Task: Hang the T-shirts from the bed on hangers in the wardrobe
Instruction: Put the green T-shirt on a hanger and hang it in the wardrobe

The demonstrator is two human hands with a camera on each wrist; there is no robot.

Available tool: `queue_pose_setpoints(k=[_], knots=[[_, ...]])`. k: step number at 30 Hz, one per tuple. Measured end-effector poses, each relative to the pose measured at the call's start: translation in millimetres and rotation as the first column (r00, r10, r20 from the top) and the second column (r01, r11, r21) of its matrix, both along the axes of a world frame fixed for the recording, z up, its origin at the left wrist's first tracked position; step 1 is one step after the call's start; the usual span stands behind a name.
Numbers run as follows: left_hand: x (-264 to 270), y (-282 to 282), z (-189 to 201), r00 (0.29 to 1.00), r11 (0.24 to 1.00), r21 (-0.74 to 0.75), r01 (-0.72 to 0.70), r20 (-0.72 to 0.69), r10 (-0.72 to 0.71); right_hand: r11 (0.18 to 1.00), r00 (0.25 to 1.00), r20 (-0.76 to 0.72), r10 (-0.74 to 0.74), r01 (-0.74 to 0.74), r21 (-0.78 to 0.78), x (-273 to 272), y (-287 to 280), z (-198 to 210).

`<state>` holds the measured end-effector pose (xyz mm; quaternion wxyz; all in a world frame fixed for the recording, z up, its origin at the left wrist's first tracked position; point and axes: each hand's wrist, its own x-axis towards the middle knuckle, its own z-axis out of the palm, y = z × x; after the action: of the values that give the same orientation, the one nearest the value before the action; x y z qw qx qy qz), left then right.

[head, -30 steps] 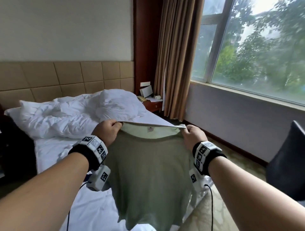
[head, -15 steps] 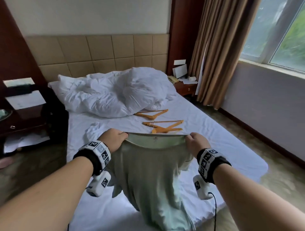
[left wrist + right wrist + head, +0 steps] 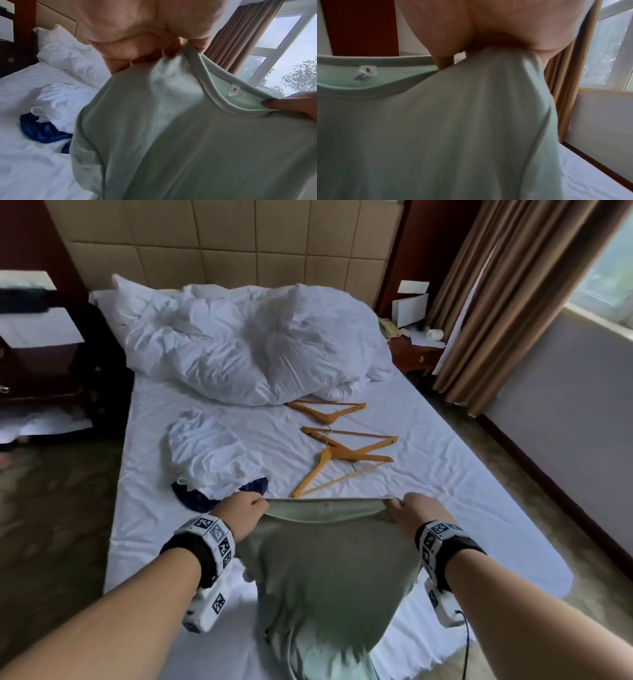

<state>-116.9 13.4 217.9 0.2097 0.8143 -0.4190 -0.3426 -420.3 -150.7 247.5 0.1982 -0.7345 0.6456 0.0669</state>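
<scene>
Hangers (image 3: 346,446) on bed only in head view; both hands' grip pinching green tee (image 3: 329,570) shoulders.

Pale green cotton T-shirt (image 3: 329,570), held up by its shoulders, collar stretched flat, body hanging over white-sheeted bed (image 3: 428,484). Orange wooden hangers (image 3: 346,453) scattered mid-mattress; crumpled white T-shirt (image 3: 209,453) atop dark blue garment (image 3: 195,498) beside them.

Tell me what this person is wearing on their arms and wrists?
Both forearms are bare, with no sleeves in view. Each wrist carries a black band topped by a white block printed with black-and-white square codes. A small white camera unit hangs under each wrist, also coded; a thin black cable trails from the right one.
</scene>
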Motion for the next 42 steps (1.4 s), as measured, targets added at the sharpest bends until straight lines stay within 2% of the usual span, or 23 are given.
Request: queue_pose_setpoints(k=[4,9,15,20,23,30,34,39,42], knots=[[-9.3,-8.7,-10.2,0.997,0.996,-0.041,-0.080,-0.014,0.079,0.999,0.996,-0.078,0.048,-0.048,-0.010,7.9,-30.0,-12.5],[-28.4,-33.7,-23.9,0.991,0.991,-0.006,-0.132,-0.024,0.131,0.988,0.984,-0.100,0.147,-0.140,0.070,9.0,-80.9,-40.0],[-58.6,-93.9,-56.0,0.978,0.972,0.118,-0.204,-0.026,0.209,0.962,0.978,-0.084,0.190,-0.168,0.215,-2.1,-154.0,-99.0],[-84.6,-153.3,-97.1,0.981,0.944,0.265,-0.195,0.029,0.194,0.926,0.976,-0.017,0.217,-0.200,0.321,-17.3,-214.1,-155.7],[-96.0,-179.0,-121.2,0.977,0.931,0.297,-0.211,0.038,0.209,0.902,0.968,0.013,0.250,-0.238,0.360,-22.1,-239.4,-186.6],[-101.2,-193.6,-168.0,0.961,0.891,0.361,-0.276,0.070,0.269,0.851,0.957,0.026,0.288,-0.269,0.451,-0.7,-273.8,-246.2],[-94.9,-195.5,-195.1,0.926,0.865,0.338,-0.370,0.065,0.371,0.869,0.952,0.026,0.305,-0.290,0.401,32.8,-294.6,-269.0],[-87.2,-187.8,-227.6,0.878,0.821,0.324,-0.471,0.076,0.473,0.931,0.963,0.039,0.265,-0.266,0.250,74.2,-343.2,-301.2],[-86.7,-176.7,-240.6,0.861,0.805,0.324,-0.497,0.066,0.505,0.949,0.948,-0.075,0.309,-0.303,0.084,86.7,-373.3,-317.6]])
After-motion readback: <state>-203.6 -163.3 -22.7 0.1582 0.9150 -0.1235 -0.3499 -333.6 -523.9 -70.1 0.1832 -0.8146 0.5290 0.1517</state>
